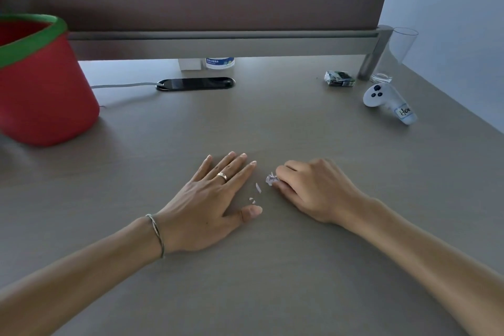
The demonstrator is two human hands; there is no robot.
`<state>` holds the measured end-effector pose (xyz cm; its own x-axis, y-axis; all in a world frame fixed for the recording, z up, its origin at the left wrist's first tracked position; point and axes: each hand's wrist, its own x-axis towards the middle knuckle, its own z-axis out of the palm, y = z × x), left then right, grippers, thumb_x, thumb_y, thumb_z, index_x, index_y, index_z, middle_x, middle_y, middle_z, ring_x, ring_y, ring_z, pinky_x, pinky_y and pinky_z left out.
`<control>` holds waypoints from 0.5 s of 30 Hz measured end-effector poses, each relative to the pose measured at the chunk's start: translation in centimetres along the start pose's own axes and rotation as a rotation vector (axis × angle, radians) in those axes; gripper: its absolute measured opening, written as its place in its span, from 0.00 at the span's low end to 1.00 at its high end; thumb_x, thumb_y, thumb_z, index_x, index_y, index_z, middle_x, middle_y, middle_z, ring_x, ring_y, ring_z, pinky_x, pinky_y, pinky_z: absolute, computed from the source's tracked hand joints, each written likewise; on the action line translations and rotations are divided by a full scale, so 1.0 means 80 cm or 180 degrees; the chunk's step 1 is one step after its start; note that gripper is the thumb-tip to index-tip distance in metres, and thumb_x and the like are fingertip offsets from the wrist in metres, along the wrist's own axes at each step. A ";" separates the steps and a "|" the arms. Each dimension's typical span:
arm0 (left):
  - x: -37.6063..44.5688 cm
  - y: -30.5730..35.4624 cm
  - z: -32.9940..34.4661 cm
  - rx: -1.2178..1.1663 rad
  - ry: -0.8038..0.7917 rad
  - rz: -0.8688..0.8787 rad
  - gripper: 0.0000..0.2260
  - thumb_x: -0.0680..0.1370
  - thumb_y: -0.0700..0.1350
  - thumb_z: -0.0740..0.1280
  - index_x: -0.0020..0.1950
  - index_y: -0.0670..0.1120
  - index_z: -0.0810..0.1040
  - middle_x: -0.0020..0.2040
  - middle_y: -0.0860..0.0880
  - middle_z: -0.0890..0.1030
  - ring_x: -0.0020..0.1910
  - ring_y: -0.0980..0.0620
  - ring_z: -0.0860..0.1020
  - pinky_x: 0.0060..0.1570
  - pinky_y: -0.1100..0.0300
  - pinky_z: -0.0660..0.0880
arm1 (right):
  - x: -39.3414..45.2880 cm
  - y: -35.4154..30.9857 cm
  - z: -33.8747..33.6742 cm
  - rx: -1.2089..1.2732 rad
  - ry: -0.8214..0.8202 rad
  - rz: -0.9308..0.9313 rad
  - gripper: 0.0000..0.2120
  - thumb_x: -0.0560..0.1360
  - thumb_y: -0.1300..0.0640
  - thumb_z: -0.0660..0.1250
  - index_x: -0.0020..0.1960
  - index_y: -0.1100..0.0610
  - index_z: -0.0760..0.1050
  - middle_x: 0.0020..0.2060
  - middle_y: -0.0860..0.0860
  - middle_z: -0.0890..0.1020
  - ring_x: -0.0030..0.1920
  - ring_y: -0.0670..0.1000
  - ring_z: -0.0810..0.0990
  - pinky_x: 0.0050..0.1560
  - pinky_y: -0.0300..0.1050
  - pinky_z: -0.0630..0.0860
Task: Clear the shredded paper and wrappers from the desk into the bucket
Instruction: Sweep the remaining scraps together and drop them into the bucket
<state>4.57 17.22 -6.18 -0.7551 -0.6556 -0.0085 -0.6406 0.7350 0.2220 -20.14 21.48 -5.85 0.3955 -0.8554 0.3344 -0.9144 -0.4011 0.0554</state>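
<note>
My left hand (215, 199) lies flat on the grey desk (272, 123), palm down and fingers spread, holding nothing. My right hand (313, 188) is curled beside it, its fingertips pinched on a small wad of shredded paper (270, 179). Between the two hands a few tiny white paper scraps (257, 188) lie loose on the desk. A red bucket with a green rim (46, 84) stands at the far left of the desk. A crumpled wrapper (339, 78) lies at the back right.
A white handheld controller (387, 102) and an empty clear glass (395, 54) sit at the back right. A black cable port (195, 83) with a grey cable sits mid-back, a bottle (220, 63) behind it under the partition.
</note>
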 end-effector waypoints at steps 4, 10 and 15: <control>0.004 0.007 0.002 0.0198 -0.0181 -0.0128 0.42 0.75 0.75 0.40 0.82 0.54 0.36 0.82 0.54 0.36 0.79 0.57 0.31 0.80 0.48 0.36 | 0.004 -0.001 -0.003 0.0890 0.0037 0.0503 0.20 0.82 0.46 0.56 0.35 0.53 0.63 0.26 0.50 0.73 0.26 0.51 0.70 0.27 0.49 0.66; 0.033 0.036 0.006 0.0236 -0.0320 -0.0167 0.43 0.75 0.77 0.41 0.82 0.56 0.34 0.82 0.51 0.34 0.79 0.55 0.29 0.78 0.41 0.36 | 0.006 0.017 -0.028 0.2314 0.0812 0.1420 0.24 0.83 0.57 0.63 0.32 0.52 0.57 0.28 0.45 0.58 0.27 0.43 0.59 0.28 0.34 0.70; 0.065 0.072 0.012 0.0243 -0.0396 0.0023 0.43 0.74 0.77 0.42 0.82 0.56 0.37 0.82 0.51 0.34 0.79 0.54 0.30 0.77 0.39 0.35 | -0.007 0.037 -0.029 0.2334 0.0857 0.1547 0.23 0.83 0.55 0.63 0.33 0.54 0.57 0.29 0.47 0.58 0.30 0.43 0.57 0.29 0.40 0.58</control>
<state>-3.22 18.23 -5.90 -0.7681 -0.6272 -0.1290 -0.6403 0.7538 0.1477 -23.27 21.52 -3.66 -0.1355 -0.9161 0.3774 -0.6543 -0.2033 -0.7284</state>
